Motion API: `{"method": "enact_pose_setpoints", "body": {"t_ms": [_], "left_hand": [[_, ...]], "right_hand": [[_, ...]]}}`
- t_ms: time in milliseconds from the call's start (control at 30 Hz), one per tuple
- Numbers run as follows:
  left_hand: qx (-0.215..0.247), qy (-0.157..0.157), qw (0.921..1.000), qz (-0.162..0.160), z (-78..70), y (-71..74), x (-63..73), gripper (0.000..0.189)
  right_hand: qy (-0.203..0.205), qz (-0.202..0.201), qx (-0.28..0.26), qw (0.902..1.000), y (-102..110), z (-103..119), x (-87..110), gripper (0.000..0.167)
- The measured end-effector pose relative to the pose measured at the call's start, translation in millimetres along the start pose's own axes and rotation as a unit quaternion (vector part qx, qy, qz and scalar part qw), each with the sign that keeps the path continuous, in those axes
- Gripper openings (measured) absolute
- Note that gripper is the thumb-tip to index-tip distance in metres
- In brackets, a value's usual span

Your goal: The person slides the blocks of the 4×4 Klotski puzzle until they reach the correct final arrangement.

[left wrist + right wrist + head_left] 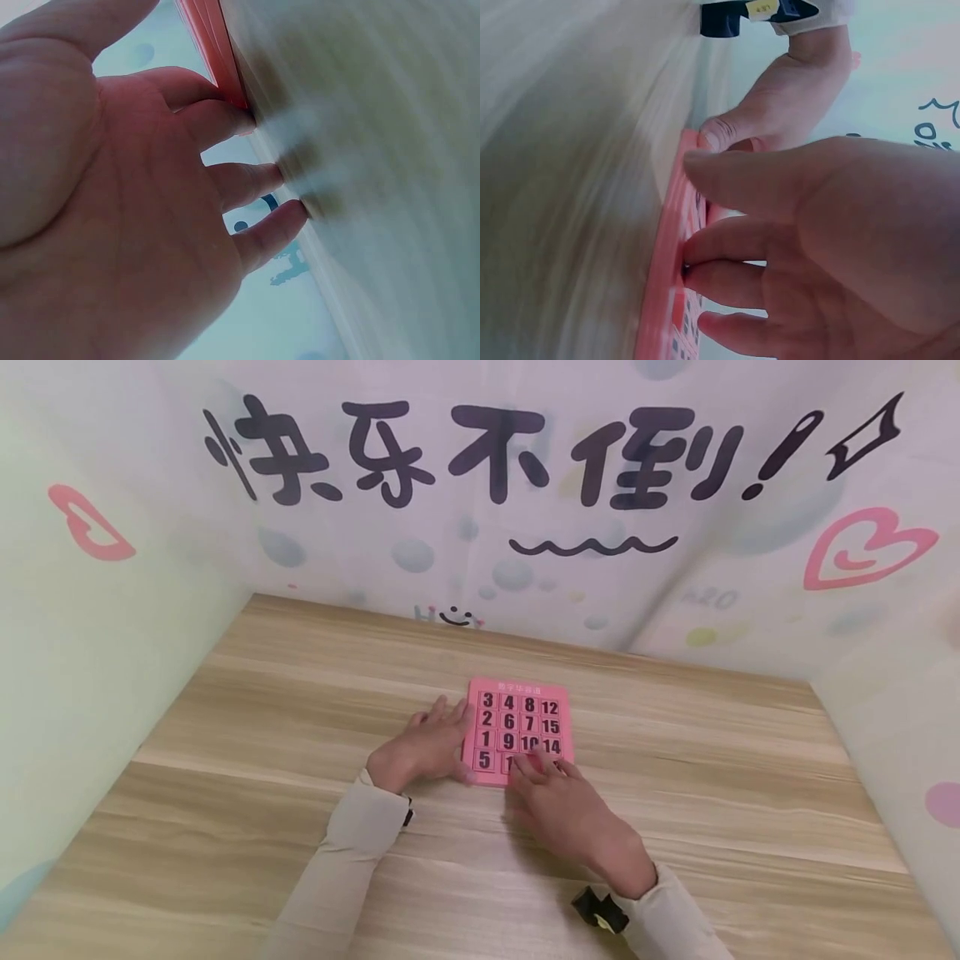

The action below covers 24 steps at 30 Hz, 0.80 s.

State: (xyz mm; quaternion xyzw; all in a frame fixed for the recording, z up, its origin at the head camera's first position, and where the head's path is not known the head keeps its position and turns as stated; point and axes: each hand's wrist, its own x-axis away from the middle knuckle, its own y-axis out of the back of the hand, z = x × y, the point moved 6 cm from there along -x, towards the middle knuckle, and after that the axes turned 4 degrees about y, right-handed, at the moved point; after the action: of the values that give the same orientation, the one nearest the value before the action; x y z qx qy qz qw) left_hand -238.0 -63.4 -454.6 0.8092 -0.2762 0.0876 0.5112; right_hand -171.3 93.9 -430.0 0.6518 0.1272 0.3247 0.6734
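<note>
A pink number sliding puzzle (519,687) lies flat on the wooden table, its black-numbered tiles in rows. My left hand (427,745) is at its left side, thumb near the lower left corner. In the left wrist view, two fingertips touch the puzzle's side edge while the other fingers (259,232) stretch out to the tabletop. Over the lower right of the puzzle, my right hand (573,818) rests its fingertips on the tiles and hides several of them in the bottom row. Its thumb (735,176) is by the near edge in the right wrist view.
The wood-grain table (300,693) spreads around the puzzle on all sides. Behind it hangs a pale printed cloth (375,543) with large black characters and hearts. More pale cloth borders the left and right sides. Dark straps sit at both wrists.
</note>
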Motion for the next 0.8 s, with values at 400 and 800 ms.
{"method": "enact_pose_setpoints", "body": {"t_ms": [400, 800], "left_hand": [[-0.003, 0.002, 1.0, -0.001, 0.6, 0.3, 1.2, 0.107], [-0.006, -0.003, 1.0, 0.003, 0.6, -0.6, -0.2, 0.108]], "right_hand": [[0.024, -0.023, -0.019, 0.9993, 1, -1, -4.8, 0.062], [-0.007, -0.059, -0.011, 0.9982, 1, -30, -8.7, 0.057]]}}
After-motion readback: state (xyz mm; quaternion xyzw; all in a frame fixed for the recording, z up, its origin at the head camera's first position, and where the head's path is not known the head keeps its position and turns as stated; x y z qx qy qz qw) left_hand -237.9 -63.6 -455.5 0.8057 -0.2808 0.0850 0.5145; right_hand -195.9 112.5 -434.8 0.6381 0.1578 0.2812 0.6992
